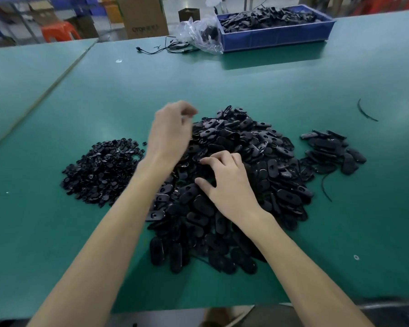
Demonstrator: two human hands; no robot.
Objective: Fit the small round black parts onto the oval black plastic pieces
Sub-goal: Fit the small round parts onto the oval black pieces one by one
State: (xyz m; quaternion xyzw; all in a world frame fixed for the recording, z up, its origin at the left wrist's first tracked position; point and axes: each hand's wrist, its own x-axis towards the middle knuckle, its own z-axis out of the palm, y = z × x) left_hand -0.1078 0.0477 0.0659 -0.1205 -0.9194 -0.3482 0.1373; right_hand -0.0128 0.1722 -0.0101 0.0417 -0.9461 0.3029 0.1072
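A big heap of oval black plastic pieces (257, 156) covers the middle of the green table (222, 86). To its left lies a flatter pile of small round black parts (99, 168). A smaller stack of oval pieces (331, 152) sits to the right. My left hand (170, 131) hovers over the heap's left edge, blurred, fingers curled; whether it holds anything is unclear. My right hand (227, 182) rests on the heap with fingers spread and bent, fingertips touching oval pieces, nothing clearly gripped.
A blue bin (276, 36) full of black parts stands at the far right, a crumpled clear plastic bag (201, 34) beside it. Thin black cables (165, 48) lie at the back. A loose black strip (364, 112) lies far right. Cardboard boxes stand beyond the table.
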